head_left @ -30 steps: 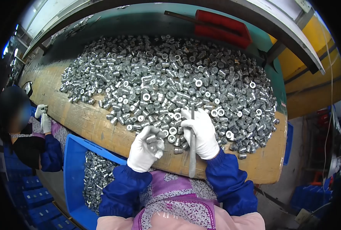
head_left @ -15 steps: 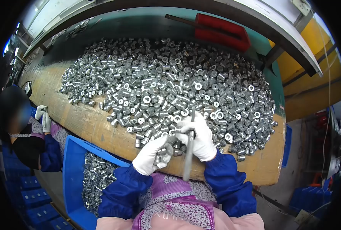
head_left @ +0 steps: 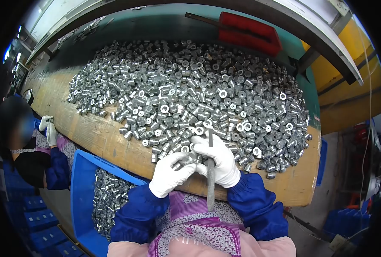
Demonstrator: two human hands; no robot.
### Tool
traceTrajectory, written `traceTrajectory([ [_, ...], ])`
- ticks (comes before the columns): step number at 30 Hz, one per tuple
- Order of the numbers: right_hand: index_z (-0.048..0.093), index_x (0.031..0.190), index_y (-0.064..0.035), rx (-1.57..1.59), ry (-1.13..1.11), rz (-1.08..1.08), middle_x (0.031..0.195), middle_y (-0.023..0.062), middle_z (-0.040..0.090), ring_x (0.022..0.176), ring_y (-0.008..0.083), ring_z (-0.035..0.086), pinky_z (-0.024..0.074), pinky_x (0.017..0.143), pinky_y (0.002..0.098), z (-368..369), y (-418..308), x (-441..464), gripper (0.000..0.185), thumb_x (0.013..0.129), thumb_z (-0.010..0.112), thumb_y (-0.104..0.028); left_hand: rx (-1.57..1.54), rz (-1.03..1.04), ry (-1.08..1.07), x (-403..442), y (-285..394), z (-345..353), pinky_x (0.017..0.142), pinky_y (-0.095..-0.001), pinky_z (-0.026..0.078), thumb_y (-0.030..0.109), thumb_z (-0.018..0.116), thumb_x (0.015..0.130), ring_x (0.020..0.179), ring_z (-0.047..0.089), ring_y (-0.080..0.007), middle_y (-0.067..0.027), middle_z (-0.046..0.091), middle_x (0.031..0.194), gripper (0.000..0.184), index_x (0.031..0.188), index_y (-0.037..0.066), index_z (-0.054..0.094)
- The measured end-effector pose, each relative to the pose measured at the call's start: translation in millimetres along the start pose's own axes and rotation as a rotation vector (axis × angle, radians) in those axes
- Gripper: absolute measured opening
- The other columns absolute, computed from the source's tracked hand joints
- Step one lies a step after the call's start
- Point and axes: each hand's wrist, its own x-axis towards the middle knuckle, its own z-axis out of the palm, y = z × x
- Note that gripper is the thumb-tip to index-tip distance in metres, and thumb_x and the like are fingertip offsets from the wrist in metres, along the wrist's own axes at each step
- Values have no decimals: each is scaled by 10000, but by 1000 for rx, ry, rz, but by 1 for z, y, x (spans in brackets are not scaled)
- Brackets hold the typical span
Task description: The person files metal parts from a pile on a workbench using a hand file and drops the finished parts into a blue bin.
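Note:
My left hand (head_left: 167, 176), in a white glove, pinches a small silvery metal fitting (head_left: 189, 159) at the table's front edge. My right hand (head_left: 225, 165), also gloved, is closed around a long grey file (head_left: 211, 186). The file points toward my body, its narrow end sticking up past the fingers. Both hands meet at the fitting, with the right fingertips against or very near it; the exact contact is hidden. Just beyond them spreads a large pile of similar metal fittings (head_left: 156, 94).
The pile covers much of the wooden table (head_left: 92, 130). A blue bin (head_left: 77, 192) with more fittings stands at my left. At the back lies a red container (head_left: 250, 34) under a metal frame. A co-worker's gloved hands (head_left: 50, 132) are at the far left.
My left hand has turned and closed in a pinch, and the fittings seen in its palm earlier are now mostly out of sight. The hands are closer together, and the file is less blurred.

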Motion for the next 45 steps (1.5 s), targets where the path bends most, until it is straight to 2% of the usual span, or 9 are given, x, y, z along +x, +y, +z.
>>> traceTrajectory([
  [4, 590, 1099, -101, -91, -150, -115, 1101, 123, 630, 1014, 365, 580, 438, 897, 449, 0, 9, 1, 469, 648, 719, -102, 365, 313, 35, 4, -7, 4, 713, -225, 489, 108, 752, 784, 790, 605, -97, -50, 640, 917, 372, 1090, -31, 592],
  [11, 609, 1060, -110, -63, -56, -120, 1062, 140, 647, 924, 335, 617, 478, 812, 406, 4, 5, 1, 425, 680, 775, -200, 267, 373, 136, 6, -28, 5, 663, -218, 497, 115, 801, 735, 786, 600, -79, -58, 639, 900, 414, 1054, -29, 579],
  [24, 622, 1023, -112, 59, -27, 46, 1004, 90, 660, 932, 290, 628, 510, 778, 368, 3, 9, -7, 408, 671, 791, -230, 50, 117, -54, -1, -7, 5, 770, -232, 486, 129, 819, 717, 862, 588, -88, -60, 624, 971, 497, 1107, -37, 560],
  [27, 621, 1028, -113, 69, -33, 21, 1000, 87, 660, 914, 291, 631, 509, 770, 366, 1, 9, -7, 431, 661, 799, -253, 105, 211, -74, -3, -6, 2, 662, -211, 486, 157, 767, 779, 754, 585, -77, -49, 620, 902, 420, 1101, -16, 560],
  [29, 624, 1031, -110, 82, -58, 1, 988, 89, 660, 904, 292, 634, 505, 773, 365, -1, 7, -4, 445, 652, 803, -259, -126, -115, -165, -5, 2, -4, 503, -192, 436, 293, 667, 876, 607, 555, -73, -35, 592, 799, 365, 1077, 8, 562],
  [32, 630, 1018, -103, 130, -62, -3, 972, 88, 659, 904, 287, 629, 500, 770, 368, 1, 5, -4, 428, 653, 803, -248, -227, -26, -155, -3, -9, -2, 399, -187, 363, 422, 536, 935, 509, 518, -81, -31, 559, 730, 409, 1037, 27, 557],
  [35, 634, 997, -94, 98, -102, 22, 949, 81, 654, 901, 286, 623, 494, 768, 371, 4, 7, -6, 406, 658, 799, -242, -195, -41, -185, -1, -7, -1, 397, -184, 370, 492, 485, 935, 512, 526, -82, -27, 550, 717, 470, 1011, 34, 552],
  [41, 609, 1044, -90, 35, -97, -101, 888, 82, 635, 813, 291, 599, 474, 723, 371, 7, 5, 1, 409, 695, 770, -230, -343, -262, -194, 7, -3, -1, 392, -173, 355, 399, 503, 955, 495, 512, -80, -19, 539, 707, 351, 999, 53, 552],
  [45, 569, 1010, -91, -163, 65, -122, 913, 97, 629, 749, 276, 569, 455, 704, 380, 2, 10, 4, 353, 711, 751, -132, -635, -282, -156, 13, -9, -6, 395, -197, 367, 324, 535, 944, 675, 584, -141, -44, 589, 810, 254, 976, 74, 568],
])
